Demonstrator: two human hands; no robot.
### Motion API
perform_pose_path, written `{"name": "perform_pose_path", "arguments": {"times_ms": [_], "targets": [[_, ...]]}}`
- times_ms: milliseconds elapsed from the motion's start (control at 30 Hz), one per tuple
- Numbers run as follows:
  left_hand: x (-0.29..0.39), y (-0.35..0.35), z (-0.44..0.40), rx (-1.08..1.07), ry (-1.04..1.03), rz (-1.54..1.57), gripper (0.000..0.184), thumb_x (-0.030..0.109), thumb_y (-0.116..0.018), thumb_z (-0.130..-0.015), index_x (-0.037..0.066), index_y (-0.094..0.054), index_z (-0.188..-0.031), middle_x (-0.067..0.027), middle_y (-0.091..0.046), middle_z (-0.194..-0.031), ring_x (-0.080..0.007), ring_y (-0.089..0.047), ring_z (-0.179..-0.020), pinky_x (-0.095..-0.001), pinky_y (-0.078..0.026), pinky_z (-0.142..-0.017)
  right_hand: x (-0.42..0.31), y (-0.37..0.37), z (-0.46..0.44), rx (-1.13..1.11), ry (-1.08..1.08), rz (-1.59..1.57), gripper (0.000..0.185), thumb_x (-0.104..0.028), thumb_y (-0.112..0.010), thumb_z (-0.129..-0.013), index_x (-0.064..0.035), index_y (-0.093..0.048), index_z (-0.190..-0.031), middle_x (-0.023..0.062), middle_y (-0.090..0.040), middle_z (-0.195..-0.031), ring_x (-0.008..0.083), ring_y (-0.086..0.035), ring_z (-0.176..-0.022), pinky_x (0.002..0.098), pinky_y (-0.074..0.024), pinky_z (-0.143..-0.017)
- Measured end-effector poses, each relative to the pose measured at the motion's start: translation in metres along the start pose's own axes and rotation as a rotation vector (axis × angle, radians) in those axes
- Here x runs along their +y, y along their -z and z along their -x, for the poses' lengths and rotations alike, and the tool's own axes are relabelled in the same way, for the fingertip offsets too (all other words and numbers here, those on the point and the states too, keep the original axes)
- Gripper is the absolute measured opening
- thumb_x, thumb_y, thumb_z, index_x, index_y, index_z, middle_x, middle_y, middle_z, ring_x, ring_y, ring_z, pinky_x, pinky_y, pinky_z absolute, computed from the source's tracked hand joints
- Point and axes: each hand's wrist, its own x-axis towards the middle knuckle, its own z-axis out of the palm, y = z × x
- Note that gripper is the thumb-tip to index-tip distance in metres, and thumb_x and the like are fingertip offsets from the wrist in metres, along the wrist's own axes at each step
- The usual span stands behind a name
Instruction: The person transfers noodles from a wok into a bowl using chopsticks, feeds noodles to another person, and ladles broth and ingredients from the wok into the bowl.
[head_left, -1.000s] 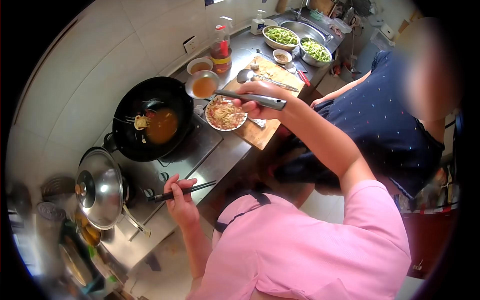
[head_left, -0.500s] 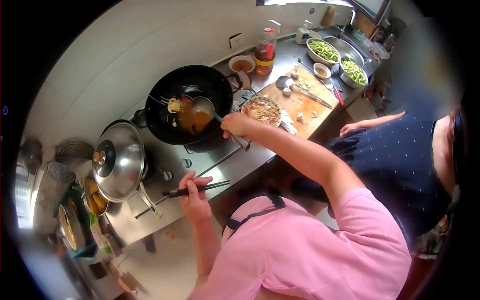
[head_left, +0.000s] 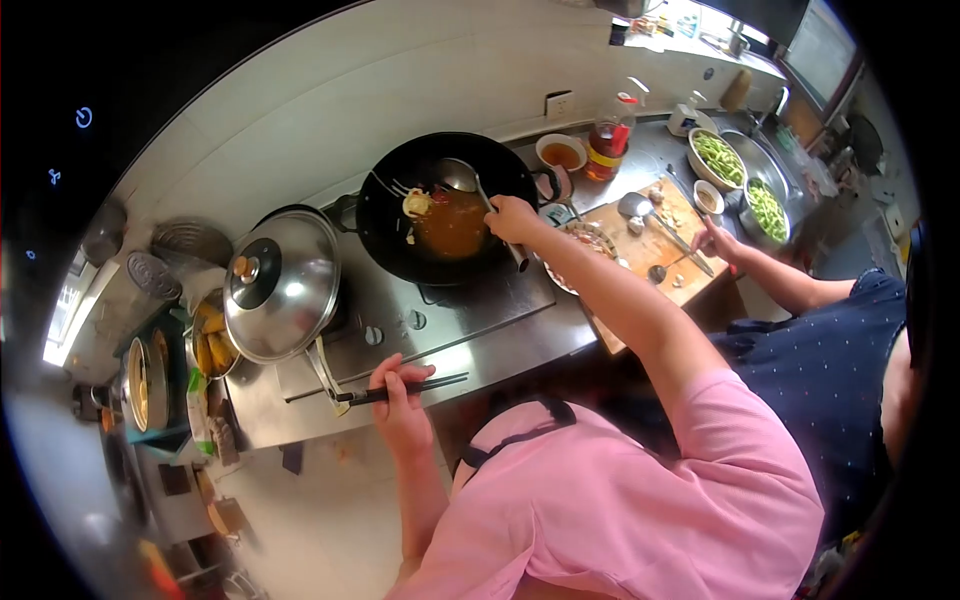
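My right hand (head_left: 513, 220) is closed round the handle of a metal ladle (head_left: 458, 176), whose bowl is inside the black wok (head_left: 385, 248) near its back wall. Brown broth (head_left: 455, 228) pools in the wok, with a pale yellowish clump (head_left: 416, 204) and some red bits at its left edge. Near the counter's front edge, my left hand (head_left: 402, 395) grips a pair of dark chopsticks (head_left: 440, 383), their tips pointing right. My right forearm partly covers a patterned bowl of food (head_left: 590, 238) beside the wok.
A domed steel lid (head_left: 290, 310) covers a pan left of the wok. A co-worker's hand (head_left: 718, 243) holds a small spoon (head_left: 657, 273) over the wooden cutting board (head_left: 625, 325). Behind stand an oil bottle (head_left: 607, 140), a sauce bowl (head_left: 562, 153) and green beans (head_left: 718, 160).
The view has shifted, moving the counter rightward in it. My ladle has gone from the broth, where it held liquid, towards the wok's back. A co-worker's hand with a spoon has reached over the board.
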Motion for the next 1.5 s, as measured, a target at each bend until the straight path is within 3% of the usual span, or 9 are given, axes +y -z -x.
{"name": "perform_pose_path", "arguments": {"times_ms": [67, 167, 300, 400, 567, 800, 1033, 1133, 1500], "targets": [[-0.002, 0.006, 0.003, 0.027, -0.011, 0.005, 0.026, 0.017, -0.038, -0.097, -0.001, -0.047, -0.113, -0.0113, -0.058, -0.083, -0.0243, -0.058, -0.082, -0.0413, -0.047, -0.086, -0.002, -0.008, -0.016, -0.075, 0.069, 0.048, 0.040, -0.028, -0.056, -0.077, 0.0018, -0.057, -0.103, 0.0247, -0.061, -0.098, 0.0391, -0.057, -0.095, 0.0425, -0.0448, -0.083], [-0.001, 0.010, 0.006, 0.056, -0.042, -0.001, 0.026, 0.017, -0.038, -0.097, -0.001, -0.047, -0.113, -0.0114, -0.058, -0.084, -0.0236, -0.057, -0.083, -0.0413, -0.047, -0.086, -0.015, -0.023, -0.028, 0.065, 0.288, 0.146, 0.038, -0.027, -0.054, -0.078, 0.0009, -0.056, -0.103, 0.0246, -0.061, -0.096, 0.0385, -0.058, -0.094, 0.0440, -0.0452, -0.082], [0.000, 0.009, 0.006, 0.086, -0.082, -0.001, 0.026, 0.018, -0.039, -0.097, -0.001, -0.048, -0.113, -0.0113, -0.058, -0.084, -0.0230, -0.057, -0.082, -0.0414, -0.046, -0.086, -0.047, -0.029, -0.027, -0.007, 0.194, 0.110, 0.035, -0.024, -0.052, -0.079, -0.0018, -0.054, -0.105, 0.0236, -0.062, -0.093, 0.0392, -0.059, -0.091, 0.0458, -0.0459, -0.080], [-0.001, 0.007, 0.003, 0.109, -0.095, -0.005, 0.026, 0.018, -0.039, -0.097, -0.001, -0.048, -0.113, -0.0113, -0.058, -0.084, -0.0227, -0.057, -0.081, -0.0411, -0.046, -0.085, -0.053, -0.044, -0.026, 0.085, 0.211, 0.133, 0.034, -0.023, -0.051, -0.078, -0.0059, -0.054, -0.107, 0.0227, -0.062, -0.089, 0.0391, -0.059, -0.088, 0.0471, -0.0460, -0.078], [-0.003, 0.001, 0.000, 0.115, -0.112, -0.010, 0.026, 0.018, -0.038, -0.097, -0.001, -0.048, -0.113, -0.0116, -0.058, -0.083, -0.0222, -0.057, -0.081, -0.0398, -0.047, -0.085, -0.047, -0.064, -0.019, 0.099, 0.328, 0.255, 0.026, -0.020, -0.050, -0.079, -0.0042, -0.053, -0.099, 0.0199, -0.063, -0.084, 0.0393, -0.061, -0.079, 0.0486, -0.0479, -0.070], [-0.011, -0.003, -0.003, 0.105, -0.116, 0.021, 0.026, 0.017, -0.038, -0.097, -0.002, -0.048, -0.113, -0.0119, -0.058, -0.083, -0.0230, -0.057, -0.082, -0.0394, -0.046, -0.085, -0.031, -0.030, 0.003, -0.157, 0.451, 0.571, 0.022, -0.015, -0.048, -0.079, -0.0036, -0.054, -0.096, 0.0184, -0.063, -0.082, 0.0366, -0.061, -0.077, 0.0468, -0.0486, -0.067], [-0.013, -0.009, -0.003, 0.101, -0.091, 0.003, 0.027, 0.017, -0.038, -0.097, -0.001, -0.047, -0.114, -0.0124, -0.059, -0.084, -0.0240, -0.058, -0.084, -0.0406, -0.045, -0.087, -0.044, -0.035, -0.026, 0.112, 0.406, 0.365, 0.024, -0.017, -0.050, -0.079, -0.0031, -0.051, -0.099, 0.0195, -0.062, -0.082, 0.0374, -0.061, -0.076, 0.0478, -0.0484, -0.066], [-0.012, -0.006, 0.001, 0.116, -0.094, -0.001, 0.027, 0.017, -0.038, -0.097, -0.001, -0.047, -0.114, -0.0125, -0.059, -0.084, -0.0240, -0.058, -0.083, -0.0409, -0.045, -0.087, -0.040, -0.056, -0.035, 0.150, 0.452, 0.439, 0.024, -0.014, -0.048, -0.080, -0.0020, -0.053, -0.100, 0.0170, -0.063, -0.079, 0.0330, -0.064, -0.073, 0.0430, -0.0506, -0.063], [-0.013, -0.003, 0.000, 0.128, -0.106, 0.022, 0.026, 0.017, -0.037, -0.097, -0.001, -0.047, -0.114, -0.0122, -0.059, -0.084, -0.0236, -0.058, -0.083, -0.0399, -0.045, -0.086, -0.014, -0.020, -0.005, -0.066, 0.608, 0.769, 0.026, -0.014, -0.049, -0.081, -0.0043, -0.051, -0.105, 0.0157, -0.062, -0.085, 0.0319, -0.063, -0.072, 0.0422, -0.0499, -0.061]]}}
